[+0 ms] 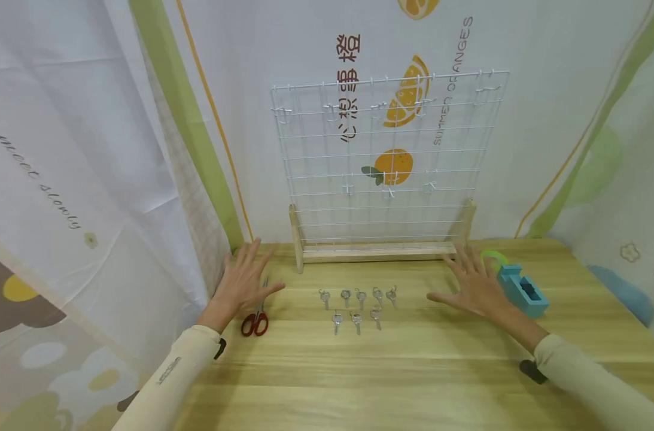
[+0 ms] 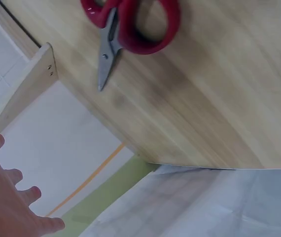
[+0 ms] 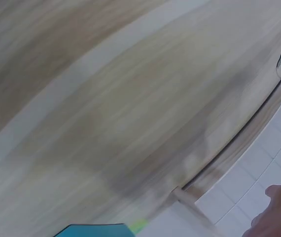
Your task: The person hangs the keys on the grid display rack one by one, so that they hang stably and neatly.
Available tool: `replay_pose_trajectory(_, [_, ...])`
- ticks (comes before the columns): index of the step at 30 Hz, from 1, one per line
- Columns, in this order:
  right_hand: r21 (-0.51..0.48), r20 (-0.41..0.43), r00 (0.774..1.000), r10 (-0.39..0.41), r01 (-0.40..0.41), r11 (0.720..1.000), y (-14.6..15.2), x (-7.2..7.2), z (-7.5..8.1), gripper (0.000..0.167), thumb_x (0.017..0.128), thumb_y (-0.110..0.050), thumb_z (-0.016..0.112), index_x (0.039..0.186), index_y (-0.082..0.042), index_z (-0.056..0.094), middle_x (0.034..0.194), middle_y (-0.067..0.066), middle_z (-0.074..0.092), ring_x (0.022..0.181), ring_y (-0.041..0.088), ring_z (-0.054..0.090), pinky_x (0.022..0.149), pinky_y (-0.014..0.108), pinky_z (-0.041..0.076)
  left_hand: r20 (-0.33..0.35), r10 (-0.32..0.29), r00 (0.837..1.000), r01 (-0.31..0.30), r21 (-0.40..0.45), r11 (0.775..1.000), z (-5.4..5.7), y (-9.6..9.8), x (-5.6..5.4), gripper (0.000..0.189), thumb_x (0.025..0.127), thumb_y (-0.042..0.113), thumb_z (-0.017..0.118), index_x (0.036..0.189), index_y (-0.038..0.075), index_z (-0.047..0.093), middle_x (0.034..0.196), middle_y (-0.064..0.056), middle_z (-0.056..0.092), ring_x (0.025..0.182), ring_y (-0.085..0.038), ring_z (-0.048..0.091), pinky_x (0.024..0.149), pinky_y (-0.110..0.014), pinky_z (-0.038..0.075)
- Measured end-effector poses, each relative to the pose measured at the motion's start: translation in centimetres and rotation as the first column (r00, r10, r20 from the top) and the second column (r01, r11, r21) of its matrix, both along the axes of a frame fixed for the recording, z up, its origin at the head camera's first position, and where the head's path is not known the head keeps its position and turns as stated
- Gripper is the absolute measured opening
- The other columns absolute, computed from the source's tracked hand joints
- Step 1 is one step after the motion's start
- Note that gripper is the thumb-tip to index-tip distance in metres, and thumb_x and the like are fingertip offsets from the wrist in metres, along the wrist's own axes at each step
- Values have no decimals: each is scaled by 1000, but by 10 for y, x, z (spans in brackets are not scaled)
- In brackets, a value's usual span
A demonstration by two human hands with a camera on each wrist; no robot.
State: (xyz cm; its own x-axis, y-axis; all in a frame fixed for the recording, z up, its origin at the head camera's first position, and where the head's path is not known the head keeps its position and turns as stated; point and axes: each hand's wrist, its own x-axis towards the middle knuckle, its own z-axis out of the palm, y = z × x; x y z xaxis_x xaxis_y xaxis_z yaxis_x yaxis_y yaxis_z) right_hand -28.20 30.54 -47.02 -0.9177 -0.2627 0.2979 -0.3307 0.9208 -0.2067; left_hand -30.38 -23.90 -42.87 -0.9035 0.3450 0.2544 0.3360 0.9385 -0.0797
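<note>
My left hand (image 1: pixel 242 287), fingers spread, hovers near the left table edge beside red-handled scissors (image 1: pixel 255 322). In the left wrist view the scissors (image 2: pixel 140 29) lie closed on the wood, apart from the fingers. My right hand (image 1: pixel 474 287) is likewise spread, left of a blue tape dispenser (image 1: pixel 523 291), and holds nothing. Between the hands, several small silver keys (image 1: pixel 356 322) with rings lie in two rows. Behind them stands a white wire grid rack (image 1: pixel 386 206) on a wooden base (image 1: pixel 380 252), with hooks along its top and three hooks lower down.
A bright green ring (image 1: pixel 493 258) sits at the tape dispenser's back. The wooden table (image 1: pixel 359 383) reaches a white printed curtain (image 1: pixel 251 54) behind the rack. More fabric (image 1: pixel 90 179) hangs along the left side.
</note>
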Motion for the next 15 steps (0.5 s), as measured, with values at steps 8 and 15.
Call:
replay_pose_trajectory(8, [-4, -35, 999, 25, -26, 1000, -19, -2, 0, 107, 81, -68, 76, 158, -1, 42, 168, 30, 14, 153, 58, 3, 125, 69, -3, 70, 2, 998, -8, 85, 996, 13, 7, -15, 92, 96, 68, 59, 166, 16, 29, 172, -22, 11, 154, -51, 16, 117, -82, 12])
replay_pose_trajectory(15, [-1, -39, 999, 36, -36, 999, -37, -6, -4, 107, 80, -69, 77, 157, -2, 43, 167, 31, 18, 154, 56, 5, 123, 73, 7, 60, -12, 998, 5, 112, 994, 23, 14, -26, 91, 97, 67, 60, 166, 16, 28, 171, -21, 14, 152, -51, 22, 115, -82, 19])
